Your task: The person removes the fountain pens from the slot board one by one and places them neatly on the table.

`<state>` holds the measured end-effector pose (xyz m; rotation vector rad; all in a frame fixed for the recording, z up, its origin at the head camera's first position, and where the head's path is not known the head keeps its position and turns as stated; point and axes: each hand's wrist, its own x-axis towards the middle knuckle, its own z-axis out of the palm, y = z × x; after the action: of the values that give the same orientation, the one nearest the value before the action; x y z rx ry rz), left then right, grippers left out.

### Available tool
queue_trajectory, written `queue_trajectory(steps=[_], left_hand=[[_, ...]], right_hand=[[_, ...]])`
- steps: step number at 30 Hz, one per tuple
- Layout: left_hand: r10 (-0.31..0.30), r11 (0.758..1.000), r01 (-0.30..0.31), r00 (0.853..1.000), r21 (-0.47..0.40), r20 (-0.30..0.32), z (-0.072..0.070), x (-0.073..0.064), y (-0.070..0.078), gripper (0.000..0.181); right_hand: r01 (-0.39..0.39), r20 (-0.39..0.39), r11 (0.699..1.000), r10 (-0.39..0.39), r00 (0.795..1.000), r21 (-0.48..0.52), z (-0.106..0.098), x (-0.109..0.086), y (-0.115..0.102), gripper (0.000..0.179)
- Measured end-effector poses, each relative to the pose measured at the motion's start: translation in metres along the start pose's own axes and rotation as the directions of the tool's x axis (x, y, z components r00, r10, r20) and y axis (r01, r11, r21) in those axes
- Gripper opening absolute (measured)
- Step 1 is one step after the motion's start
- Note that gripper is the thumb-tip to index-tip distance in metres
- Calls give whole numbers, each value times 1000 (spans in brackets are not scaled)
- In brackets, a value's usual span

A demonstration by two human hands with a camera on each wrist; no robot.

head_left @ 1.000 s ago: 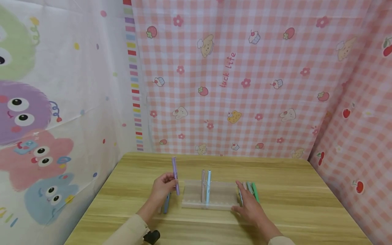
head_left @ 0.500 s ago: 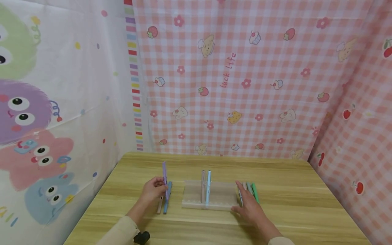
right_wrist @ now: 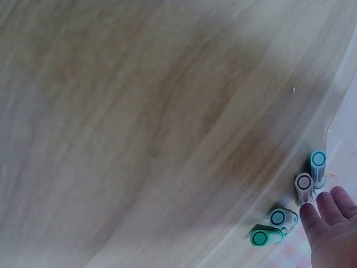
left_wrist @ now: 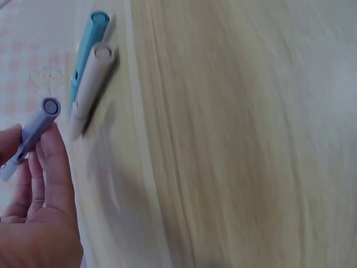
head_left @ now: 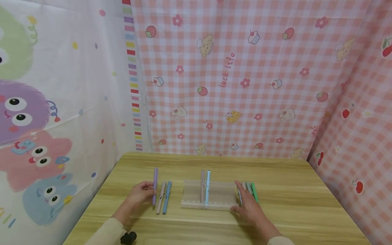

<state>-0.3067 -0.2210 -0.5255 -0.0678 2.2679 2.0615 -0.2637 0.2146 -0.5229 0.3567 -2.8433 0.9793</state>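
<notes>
My left hand (head_left: pixel 139 196) pinches a purple pen (head_left: pixel 155 180) between thumb and fingers, left of two pens on the table. Those two are a pale pink pen (left_wrist: pixel 92 84) and a blue pen (head_left: pixel 167 197), lying side by side. A clear plastic pen stand (head_left: pixel 191 194) occupies the middle, with a mauve pen (head_left: pixel 202 185) and a light blue pen (head_left: pixel 208 185) leaning in its slots. At the stand's right end is my right hand (head_left: pixel 251 206), fingers extended. Beside its fingertips lie a blue pen (right_wrist: pixel 318 161), a pale pink pen (right_wrist: pixel 303 187), a grey-green pen (right_wrist: pixel 281 218) and a green pen (right_wrist: pixel 266 237).
The wood-grain table (head_left: pixel 196 228) carries everything. A pink checked cloth (head_left: pixel 245 102) hangs behind it, and a white cartoon-print cloth (head_left: pixel 92 102) hangs on the left. A black object (head_left: pixel 128 238) sits by the left sleeve (head_left: pixel 107 231).
The left hand has carried the purple pen leftward and lower, past the pale pink and blue pens, which now show fully. The right hand has stayed in place.
</notes>
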Motion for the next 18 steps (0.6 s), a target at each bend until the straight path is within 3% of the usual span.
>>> queue_trajectory(steps=[8,18], left_hand=[[-70,997,71,996,-5,48,-12,-3,-6,39],[-135,991,133,988,32,69,-12,-4,-8,45]], right_hand=[[-6,2,1000,6,1000,4,1,1,0,101],[-4,1,1000,4,1000,-3,1,1,1,102]])
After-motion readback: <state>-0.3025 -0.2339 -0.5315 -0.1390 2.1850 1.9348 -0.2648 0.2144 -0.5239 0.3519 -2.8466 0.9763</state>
